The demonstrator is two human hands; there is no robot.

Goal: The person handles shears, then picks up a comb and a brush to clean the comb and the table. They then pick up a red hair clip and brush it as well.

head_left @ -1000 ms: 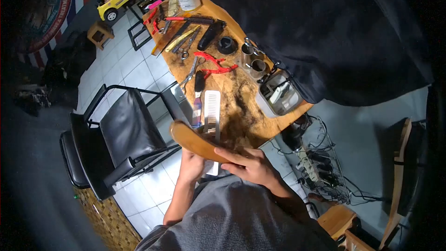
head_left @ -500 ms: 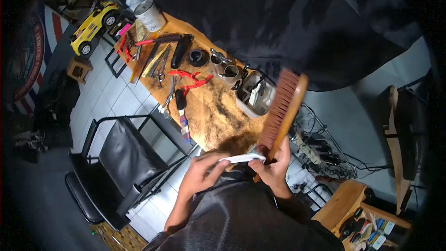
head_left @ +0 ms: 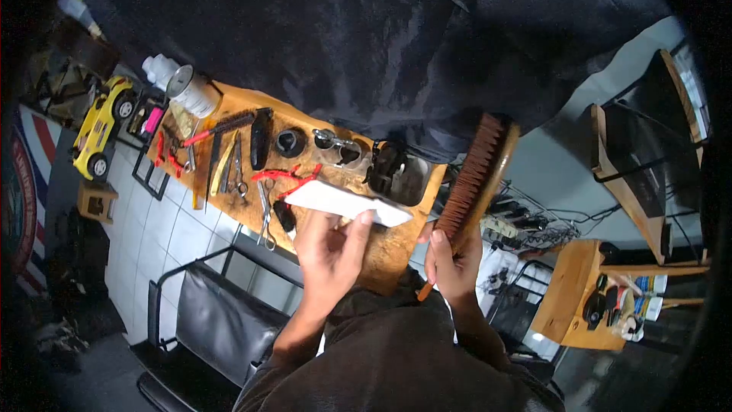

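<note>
My right hand (head_left: 456, 265) grips the handle of a wooden bristle brush (head_left: 482, 183), thumb along the wood. The brush is tilted upright, its reddish-brown bristles facing left. In my left hand (head_left: 332, 250) is a flat white folded piece (head_left: 343, 203), pinched between thumb and fingers; I cannot make out whether it is paper or cloth. It hangs over the wooden table (head_left: 385, 259) and hides part of the red clips (head_left: 284, 175) and a dark-handled tool behind it. The brush and the white piece are apart.
On the table lie scissors (head_left: 264, 217), a black clipper (head_left: 261, 139), a yellow comb (head_left: 223, 166) and a clear plastic tub (head_left: 414, 181). A white can (head_left: 192, 91) stands at the far left end. Near me is a black chair (head_left: 225, 307); tangled cables (head_left: 534, 214) run at right.
My left hand has drawn the white piece leftward, away from the brush and my right hand. Its broad side now shows. The head view has shifted.
</note>
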